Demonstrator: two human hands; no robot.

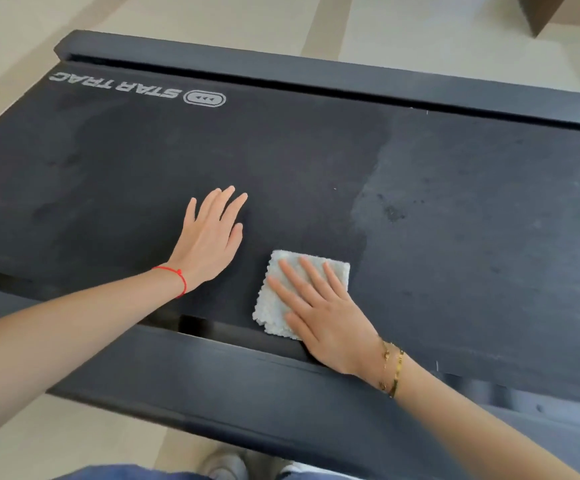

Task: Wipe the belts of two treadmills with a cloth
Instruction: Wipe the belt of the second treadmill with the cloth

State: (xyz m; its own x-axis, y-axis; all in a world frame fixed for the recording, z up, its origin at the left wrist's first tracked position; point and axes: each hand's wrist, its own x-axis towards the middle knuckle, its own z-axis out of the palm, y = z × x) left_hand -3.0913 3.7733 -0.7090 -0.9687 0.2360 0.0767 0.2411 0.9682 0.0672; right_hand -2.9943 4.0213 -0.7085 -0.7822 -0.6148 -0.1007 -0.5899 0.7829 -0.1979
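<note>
- Cloth (281, 296): a small, pale, nubby square that is lying flat on the belt (143, 161), close to the near side rail (212, 368). It is looking soft, light and limp, so it is likely to bunch or fold if dragged by one corner; the best hold is judged to be a flat palm over its middle, pressing down so that it is sliding as one sheet.
- Right hand (326, 317): it is lying on the cloth with fingers (311, 271) straight and spread apart, pressing and not pinching; nothing is being clamped. The heel of the hand is sitting over the cloth's near edge, towards the rail.
- Left hand (208, 237): it is resting flat on the bare belt, just beside the cloth but not touching it, fingers straight and nearly together, holding nothing. It is probably steadying the belt or the body.
- Belt: it is appearing stiff, matte and slightly grippy, so the cloth is likely needing firm pressure to travel. The stretch to the right of the cloth is looking greyer and speckled, the stretch to the left darker; this is suggesting that the grey part is not yet wiped.
- Second treadmill: it is not appearing in this view.
</note>
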